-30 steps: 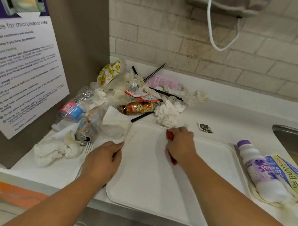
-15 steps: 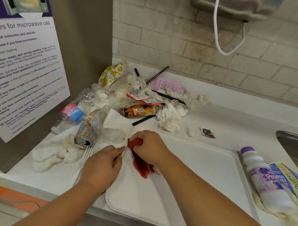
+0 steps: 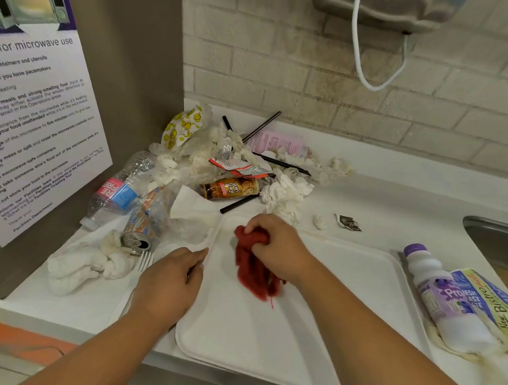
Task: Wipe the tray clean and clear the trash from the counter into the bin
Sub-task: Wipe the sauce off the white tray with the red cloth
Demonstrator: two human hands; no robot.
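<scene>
white worktop (image 3: 392, 204) below a brick wall, sink off to the right. the tray (image 3: 329, 297) lies under both hands, its near edge seemingly hanging past the worktop's front. the right hand (image 3: 276, 248) is bunched round a red cloth (image 3: 252, 276), pressing it on the tray. the left hand (image 3: 170, 279) rests on the tray's left rim, fingers fairly straight, steadying it. risks, as i judge them: a hard pull toward the body could slide the tray off if the left hand slips. a push away could drag trash just beyond the hands (tissues (image 3: 284, 193), a can (image 3: 147, 216)) onto it. no bin in view.
</scene>
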